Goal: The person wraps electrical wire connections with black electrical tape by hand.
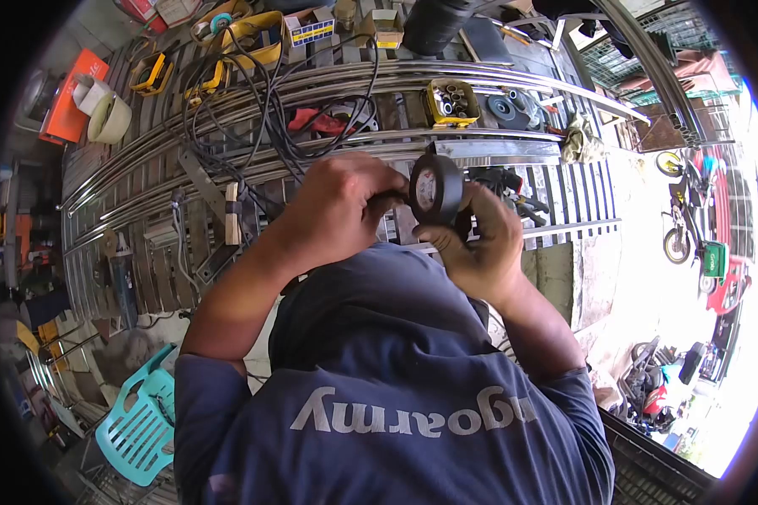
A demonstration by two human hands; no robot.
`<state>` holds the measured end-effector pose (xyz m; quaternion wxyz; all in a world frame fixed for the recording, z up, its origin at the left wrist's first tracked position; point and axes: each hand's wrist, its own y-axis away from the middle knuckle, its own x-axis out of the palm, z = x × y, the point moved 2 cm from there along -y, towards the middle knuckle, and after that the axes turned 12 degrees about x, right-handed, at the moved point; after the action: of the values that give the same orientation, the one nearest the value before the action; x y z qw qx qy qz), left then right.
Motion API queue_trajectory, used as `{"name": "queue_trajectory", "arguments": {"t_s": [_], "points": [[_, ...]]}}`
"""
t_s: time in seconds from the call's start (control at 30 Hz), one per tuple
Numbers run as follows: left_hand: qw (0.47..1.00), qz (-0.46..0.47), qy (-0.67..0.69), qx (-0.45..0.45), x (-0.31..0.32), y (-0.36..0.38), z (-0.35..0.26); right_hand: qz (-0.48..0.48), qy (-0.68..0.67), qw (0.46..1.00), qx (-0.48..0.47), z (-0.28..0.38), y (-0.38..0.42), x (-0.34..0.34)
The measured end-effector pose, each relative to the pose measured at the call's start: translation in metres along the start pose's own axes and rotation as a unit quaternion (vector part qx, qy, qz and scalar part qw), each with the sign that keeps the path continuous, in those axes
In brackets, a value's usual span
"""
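A roll of black electrical tape [446,192] is held up in front of my chest, its pale printed core facing left. My right hand [487,248] grips the roll from the right, thumb below and fingers behind it. From the other side, my left hand [341,206] is closed in a pinch at the roll's left edge. Something dark shows between those fingertips and looks like the tape's end, though the fingers partly hide it. Both hands are above the near part of a slatted metal workbench [581,189].
Long metal tubes [328,80] and looped black cables [269,101] lie across the bench. A yellow container [452,103] holds small metal parts. Behind the right hand is a dark tool [526,202]; an angle grinder [125,286] is at left. A turquoise chair [139,429] stands lower left.
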<state>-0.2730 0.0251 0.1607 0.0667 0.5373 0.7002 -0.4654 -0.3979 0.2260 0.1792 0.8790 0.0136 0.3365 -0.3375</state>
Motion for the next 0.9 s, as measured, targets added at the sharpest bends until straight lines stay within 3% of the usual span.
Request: {"name": "queue_trajectory", "arguments": {"t_s": [0.07,0.17,0.3,0.43,0.6,0.7,0.73,0.8,0.87,0.9], "points": [[1.0,0.016,0.01,0.007,-0.003,-0.001,-0.008,0.008,-0.02,0.995,0.096,0.006,-0.008,-0.006],[0.998,0.004,0.057,0.006,0.001,0.005,-0.017,0.012,-0.012,0.987,0.158,0.004,-0.02,-0.004],[0.99,-0.025,0.131,0.035,-0.002,0.007,-0.02,-0.044,-0.128,0.979,0.154,-0.016,-0.026,0.011],[0.975,-0.106,0.193,-0.004,0.005,0.011,-0.02,0.018,-0.288,0.941,0.175,-0.023,-0.017,0.032],[0.958,-0.149,0.233,-0.074,0.029,0.023,-0.015,-0.132,-0.223,0.965,0.027,-0.028,0.009,0.051],[0.885,-0.27,0.331,-0.186,0.05,0.029,-0.016,-0.075,-0.029,0.981,-0.176,-0.016,0.003,0.039],[0.911,-0.272,0.269,-0.155,0.05,0.028,-0.014,-0.031,-0.023,0.982,-0.185,-0.015,0.002,0.038],[0.922,-0.258,0.247,-0.15,0.049,0.027,-0.015,0.002,-0.177,0.98,-0.094,-0.012,0.005,0.035],[0.934,-0.226,0.231,-0.15,0.048,0.027,-0.017,0.037,-0.328,0.944,-0.028,-0.015,0.007,0.035],[0.941,-0.202,0.225,-0.152,0.045,0.029,-0.017,0.046,-0.303,0.952,-0.006,-0.019,0.007,0.032]]}}
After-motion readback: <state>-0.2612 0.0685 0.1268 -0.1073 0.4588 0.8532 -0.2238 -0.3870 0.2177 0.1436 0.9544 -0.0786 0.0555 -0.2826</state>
